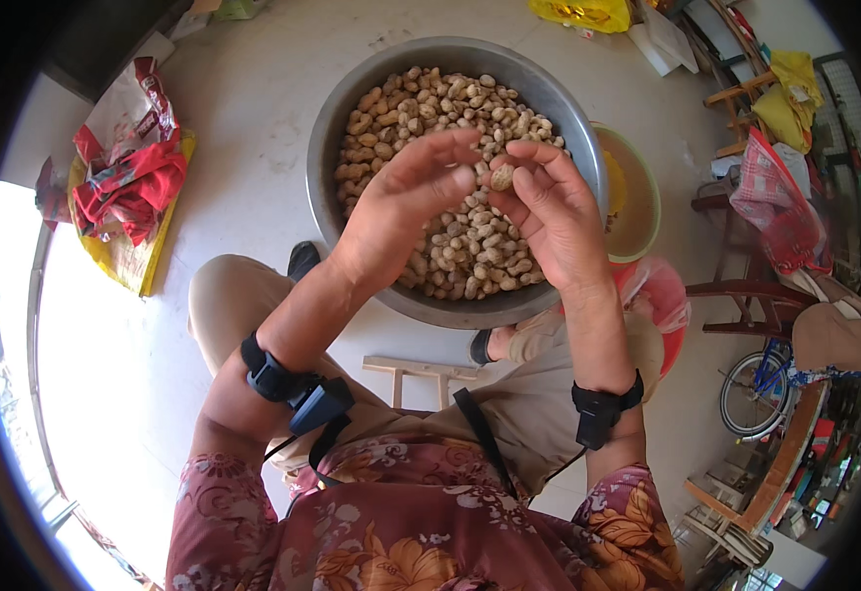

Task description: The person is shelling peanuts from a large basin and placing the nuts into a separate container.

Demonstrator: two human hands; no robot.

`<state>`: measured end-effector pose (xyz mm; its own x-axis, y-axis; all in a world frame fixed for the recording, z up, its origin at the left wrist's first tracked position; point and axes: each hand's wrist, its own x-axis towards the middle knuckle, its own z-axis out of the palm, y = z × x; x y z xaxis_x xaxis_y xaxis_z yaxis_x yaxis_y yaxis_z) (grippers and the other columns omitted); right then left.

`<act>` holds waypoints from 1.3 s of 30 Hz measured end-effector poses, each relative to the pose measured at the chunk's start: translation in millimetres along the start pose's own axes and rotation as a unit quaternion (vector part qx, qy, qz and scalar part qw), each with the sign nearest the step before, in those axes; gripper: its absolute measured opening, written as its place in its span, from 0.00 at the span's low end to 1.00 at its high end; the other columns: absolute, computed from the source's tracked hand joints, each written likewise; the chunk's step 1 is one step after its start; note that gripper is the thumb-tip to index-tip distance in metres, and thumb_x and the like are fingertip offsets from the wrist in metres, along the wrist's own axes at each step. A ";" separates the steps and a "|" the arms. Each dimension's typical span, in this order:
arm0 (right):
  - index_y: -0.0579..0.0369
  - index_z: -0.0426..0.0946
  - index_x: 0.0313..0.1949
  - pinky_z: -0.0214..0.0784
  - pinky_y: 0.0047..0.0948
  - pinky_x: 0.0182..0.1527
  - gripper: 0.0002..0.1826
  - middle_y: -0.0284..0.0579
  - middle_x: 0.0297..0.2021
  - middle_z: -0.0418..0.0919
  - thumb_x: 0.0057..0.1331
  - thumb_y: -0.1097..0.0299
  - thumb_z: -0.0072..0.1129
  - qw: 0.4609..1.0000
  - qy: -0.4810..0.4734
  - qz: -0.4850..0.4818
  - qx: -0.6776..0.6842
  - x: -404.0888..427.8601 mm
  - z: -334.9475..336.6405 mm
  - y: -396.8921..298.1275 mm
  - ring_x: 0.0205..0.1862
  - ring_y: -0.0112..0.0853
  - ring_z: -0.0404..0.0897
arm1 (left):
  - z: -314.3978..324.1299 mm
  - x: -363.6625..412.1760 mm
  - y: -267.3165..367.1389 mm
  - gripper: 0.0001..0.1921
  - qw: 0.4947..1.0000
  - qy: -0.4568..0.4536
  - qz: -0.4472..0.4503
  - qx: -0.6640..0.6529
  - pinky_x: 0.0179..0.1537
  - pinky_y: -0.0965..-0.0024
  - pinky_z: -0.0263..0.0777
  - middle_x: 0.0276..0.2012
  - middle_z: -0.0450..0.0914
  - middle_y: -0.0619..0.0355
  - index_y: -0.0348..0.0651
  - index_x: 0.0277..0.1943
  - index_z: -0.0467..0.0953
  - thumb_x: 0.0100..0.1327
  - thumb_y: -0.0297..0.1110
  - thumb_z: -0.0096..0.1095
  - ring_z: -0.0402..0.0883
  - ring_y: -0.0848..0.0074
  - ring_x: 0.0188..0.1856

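A wide metal basin [325,111] full of unshelled peanuts [475,244] stands before me. Over its middle, my right hand [549,199] pinches one peanut in its shell [503,177] between thumb and fingers. My left hand [423,185] is just to the left of it, above the peanuts, with the thumb apart from the curled fingers and nothing seen between them. Whether its fingertips touch anything is hard to tell.
Right of the basin, partly beneath its rim, is a green-rimmed round container [648,185]. A red tub with a plastic bag [659,295] stands near my right knee. Bags [131,185] lie at left. Chairs [755,295] and a bicycle [755,395] are at right.
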<state>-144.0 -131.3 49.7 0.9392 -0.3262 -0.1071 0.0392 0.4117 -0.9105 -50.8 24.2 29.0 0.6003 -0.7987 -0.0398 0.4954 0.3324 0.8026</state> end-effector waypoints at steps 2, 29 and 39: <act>0.56 0.73 0.45 0.76 0.24 0.48 0.08 0.40 0.42 0.78 0.68 0.70 0.55 0.997 -0.009 0.028 0.075 1.1 -3.6 -2.4 0.44 0.25 0.78 | 6.5 -4.8 0.9 0.23 0.988 0.033 -0.003 0.152 0.51 0.78 0.68 0.48 0.72 0.66 0.42 0.60 0.68 0.62 0.25 0.62 0.72 0.84 0.48; 0.54 0.70 0.54 0.72 0.19 0.42 0.17 0.35 0.43 0.78 0.67 0.67 0.58 0.997 -0.036 0.059 0.045 -8.7 -0.6 15.1 0.40 0.20 0.77 | 3.5 -0.6 -7.6 0.12 0.924 -0.013 0.162 0.345 0.46 0.70 0.69 0.35 0.75 0.58 0.38 0.48 0.80 0.64 0.32 0.62 0.73 0.74 0.42; 0.58 0.70 0.58 0.64 0.15 0.32 0.22 0.30 0.33 0.73 0.68 0.63 0.57 0.979 -0.066 -0.019 -0.192 -13.8 16.0 13.2 0.28 0.16 0.69 | 2.6 -4.8 -12.5 0.09 0.846 0.053 0.252 0.466 0.35 0.67 0.73 0.32 0.76 0.54 0.38 0.41 0.79 0.57 0.24 0.64 0.79 0.64 0.33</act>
<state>-151.0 -107.7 45.6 0.9766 -0.2110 -0.0415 -0.0331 0.0430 -0.9985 -61.5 22.6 20.8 0.6659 -0.6067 0.4342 -0.5213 0.0380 0.8525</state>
